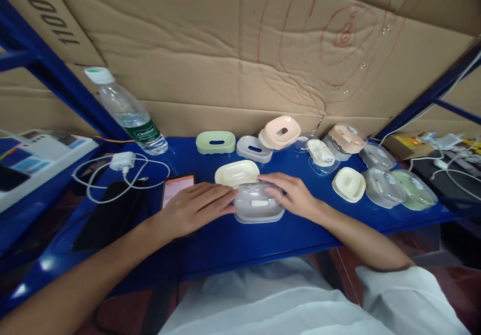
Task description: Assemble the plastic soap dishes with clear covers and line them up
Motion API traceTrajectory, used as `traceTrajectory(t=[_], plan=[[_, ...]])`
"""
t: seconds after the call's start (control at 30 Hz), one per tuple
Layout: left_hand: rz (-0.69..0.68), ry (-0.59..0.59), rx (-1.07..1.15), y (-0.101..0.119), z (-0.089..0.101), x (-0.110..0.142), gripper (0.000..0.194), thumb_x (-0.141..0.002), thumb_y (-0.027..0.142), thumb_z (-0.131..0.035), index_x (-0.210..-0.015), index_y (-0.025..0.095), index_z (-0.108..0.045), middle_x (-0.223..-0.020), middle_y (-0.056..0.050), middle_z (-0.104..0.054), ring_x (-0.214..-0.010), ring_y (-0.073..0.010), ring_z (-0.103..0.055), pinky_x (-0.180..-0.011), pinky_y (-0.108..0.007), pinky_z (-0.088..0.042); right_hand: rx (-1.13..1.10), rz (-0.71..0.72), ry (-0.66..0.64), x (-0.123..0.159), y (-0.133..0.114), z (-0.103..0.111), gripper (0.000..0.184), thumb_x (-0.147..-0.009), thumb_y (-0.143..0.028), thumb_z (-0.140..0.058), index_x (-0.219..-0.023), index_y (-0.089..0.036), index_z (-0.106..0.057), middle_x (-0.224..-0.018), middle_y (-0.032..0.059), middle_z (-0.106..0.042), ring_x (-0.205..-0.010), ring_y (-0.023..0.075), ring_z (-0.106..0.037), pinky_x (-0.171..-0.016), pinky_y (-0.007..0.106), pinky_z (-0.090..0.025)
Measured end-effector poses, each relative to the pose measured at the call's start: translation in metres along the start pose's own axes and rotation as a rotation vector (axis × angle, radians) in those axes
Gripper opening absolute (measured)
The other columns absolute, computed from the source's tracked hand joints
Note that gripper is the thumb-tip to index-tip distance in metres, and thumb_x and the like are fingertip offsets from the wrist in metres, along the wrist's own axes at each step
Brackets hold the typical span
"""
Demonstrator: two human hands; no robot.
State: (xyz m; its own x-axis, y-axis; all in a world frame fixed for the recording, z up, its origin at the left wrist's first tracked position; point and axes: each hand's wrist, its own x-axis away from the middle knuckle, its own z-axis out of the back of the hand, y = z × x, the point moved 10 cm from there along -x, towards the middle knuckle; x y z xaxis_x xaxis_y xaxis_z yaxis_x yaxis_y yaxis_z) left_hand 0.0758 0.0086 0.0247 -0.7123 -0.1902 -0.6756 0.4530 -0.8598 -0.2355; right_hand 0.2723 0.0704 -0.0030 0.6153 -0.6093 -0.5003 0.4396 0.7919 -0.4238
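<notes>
Grey oval plastic soap dish with clear domed lid (259,215) noted at the front of the blue metal table (233,247), flat and upright, between both hands. Left hand (195,207) laid in from the side, fingers extended and pressed together, fingertips at the lid's left edge; whether anything is pinched there cannot be told. By the right hand (296,195) the lid is pinched at its right rear, fingers curved along the back edge, thumb bent onto the top. Step in hand judged to be two-handed work on the lid over its grey base; whether it is being pressed down or eased off cannot be told. For the next move, even force from both sides seems called for, with the base kept level and the lid kept square to it; a one-sided push could tip the lid or slide the dish. Care is also judged needed at the rear, where a cream oval plastic dish (236,171) is set close behind. Farther back, a light-green slotted oval dish (205,142) and a lavender-grey slotted dish (244,150) are seen side by side. A lit smartphone (179,182) is partly covered by the left hand.
</notes>
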Motion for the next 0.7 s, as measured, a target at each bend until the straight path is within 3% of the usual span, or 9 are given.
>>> traceTrajectory(t=[0.17, 0.23, 0.33, 0.43, 0.53, 0.7], plan=[[-0.028, -0.105, 0.050, 0.007, -0.024, 0.004, 0.024, -0.109, 0.025, -0.073, -0.132, 0.022, -0.072, -0.122, -0.009, -0.082, -0.107, -0.0235, -0.082, -0.098, -0.037, -0.069, -0.020, 0.000, -0.128, -0.003, 0.006, 0.002, 0.038, -0.116, -0.038, -0.059, -0.149, -0.023, -0.070, -0.145, 0.0149, -0.075, -0.137, 0.0255, -0.072, -0.117, 0.046, -0.060], [-0.013, -0.186, 0.094, 0.009, -0.038, 0.006, 0.020, -0.109, 0.022, -0.070, -0.128, 0.021, -0.074, -0.130, -0.011, -0.080, -0.116, -0.0255, -0.079, -0.102, -0.039, -0.067, -0.070, -0.015, -0.269, -0.001, 0.009, 0.000, 0.054, -0.111, -0.045, -0.068, -0.160, -0.024, -0.062, -0.157, 0.0171, -0.067, -0.148, 0.0284, -0.064, -0.124, 0.050, -0.054], [0.010, -0.275, 0.145, 0.010, -0.053, 0.007, 0.026, -0.110, 0.024, -0.068, -0.135, 0.022, -0.073, -0.140, -0.013, -0.075, -0.125, -0.0270, -0.076, -0.106, -0.040, -0.065, -0.125, -0.083, -0.500, 0.008, 0.017, -0.007, 0.093, -0.097, -0.061, -0.083, -0.175, -0.029, -0.043, -0.177, 0.0182, -0.045, -0.166, 0.0354, -0.042, -0.136, 0.059, -0.037], [0.013, -0.303, 0.147, 0.011, -0.058, 0.008, 0.036, -0.112, 0.026, -0.065, -0.147, 0.022, -0.068, -0.146, -0.014, -0.072, -0.130, -0.0287, -0.073, -0.108, -0.043, -0.064, -0.118, -0.190, -0.605, 0.016, 0.028, -0.013, 0.109, -0.091, -0.070, -0.086, -0.179, -0.033, -0.033, -0.186, 0.0172, -0.029, -0.173, 0.0414, -0.025, -0.139, 0.067, -0.023], [0.020, -0.329, 0.128, 0.009, -0.061, 0.009, 0.042, -0.112, 0.027, -0.065, -0.154, 0.023, -0.063, -0.149, -0.015, -0.070, -0.131, -0.0304, -0.072, -0.110, -0.046, -0.062, -0.130, -0.206, -0.591, 0.017, 0.029, -0.017, 0.101, -0.098, -0.067, -0.079, -0.180, -0.033, -0.030, -0.186, 0.0153, -0.028, -0.175, 0.0381, -0.023, -0.140, 0.062, -0.027], [0.116, -0.363, 0.052, -0.005, -0.067, 0.014, 0.053, -0.110, 0.036, -0.070, -0.161, 0.024, -0.058, -0.154, -0.017, -0.067, -0.129, -0.0346, -0.073, -0.109, -0.050, -0.062, -0.026, -0.205, -0.539, 0.017, 0.025, -0.015, 0.091, -0.105, -0.066, -0.069, -0.180, -0.029, -0.032, -0.186, 0.0168, -0.029, -0.171, 0.0373, -0.034, -0.137, 0.056, -0.038]])
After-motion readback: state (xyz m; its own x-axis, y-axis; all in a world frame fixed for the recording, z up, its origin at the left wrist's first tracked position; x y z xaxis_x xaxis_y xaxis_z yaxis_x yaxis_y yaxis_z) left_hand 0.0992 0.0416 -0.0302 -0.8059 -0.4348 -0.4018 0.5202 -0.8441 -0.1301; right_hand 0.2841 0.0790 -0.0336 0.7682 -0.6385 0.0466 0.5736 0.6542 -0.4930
